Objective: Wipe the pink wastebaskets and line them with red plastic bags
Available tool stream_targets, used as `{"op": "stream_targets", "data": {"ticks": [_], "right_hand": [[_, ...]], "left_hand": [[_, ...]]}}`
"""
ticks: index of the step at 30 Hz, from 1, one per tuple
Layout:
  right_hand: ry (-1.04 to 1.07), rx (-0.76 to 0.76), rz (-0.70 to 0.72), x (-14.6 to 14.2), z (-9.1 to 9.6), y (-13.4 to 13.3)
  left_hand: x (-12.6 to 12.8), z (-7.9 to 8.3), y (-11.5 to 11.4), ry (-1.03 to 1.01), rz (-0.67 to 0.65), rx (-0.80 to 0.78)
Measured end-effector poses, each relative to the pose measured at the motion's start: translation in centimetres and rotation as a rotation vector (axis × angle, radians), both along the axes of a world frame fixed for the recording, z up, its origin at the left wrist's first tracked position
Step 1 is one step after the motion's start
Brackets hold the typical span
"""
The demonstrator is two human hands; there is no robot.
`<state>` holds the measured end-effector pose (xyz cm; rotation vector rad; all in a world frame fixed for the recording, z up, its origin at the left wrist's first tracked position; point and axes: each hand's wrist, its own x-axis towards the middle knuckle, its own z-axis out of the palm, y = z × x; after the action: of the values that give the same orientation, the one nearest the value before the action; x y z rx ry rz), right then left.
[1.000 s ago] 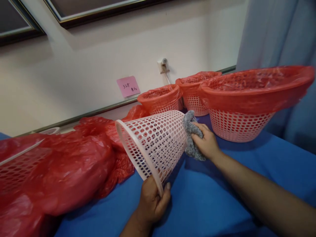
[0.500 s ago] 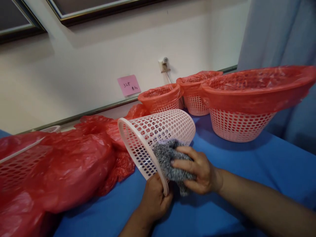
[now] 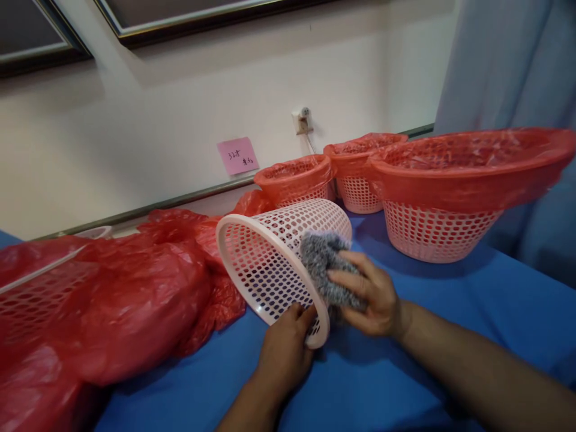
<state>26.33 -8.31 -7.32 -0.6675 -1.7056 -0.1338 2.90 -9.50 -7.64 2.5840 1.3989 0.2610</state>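
Note:
A pale pink perforated plastic basket lies on its side on the blue tabletop, its open mouth turned toward the left. My left hand grips the lower part of its rim, fingers closed on it. My right hand is closed on a grey fuzzy cloth and presses it against the basket's outer wall near the rim.
Three pink baskets lined with red plastic bags stand behind: a large one at right, two smaller ones by the wall. Crumpled red bags cover another basket at left. A wall socket and a pink note are on the wall.
My right hand moved the cloth from the basket's base down its side to near the rim, then slightly back up. My left hand shifted its grip as the basket turned.

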Motion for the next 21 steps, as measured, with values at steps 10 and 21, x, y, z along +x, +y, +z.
{"op": "stream_targets", "data": {"ticks": [10, 21], "right_hand": [[0.003, -0.055, -0.022, -1.0, -0.6, 0.2], [0.292, -0.456, -0.244, 1.8, -1.6, 4.6]], "left_hand": [[0.1, 0.8, -1.3, -0.533, -0.268, 0.268], [-0.9, 0.1, -0.7, -0.416, -0.176, 0.352]]}}
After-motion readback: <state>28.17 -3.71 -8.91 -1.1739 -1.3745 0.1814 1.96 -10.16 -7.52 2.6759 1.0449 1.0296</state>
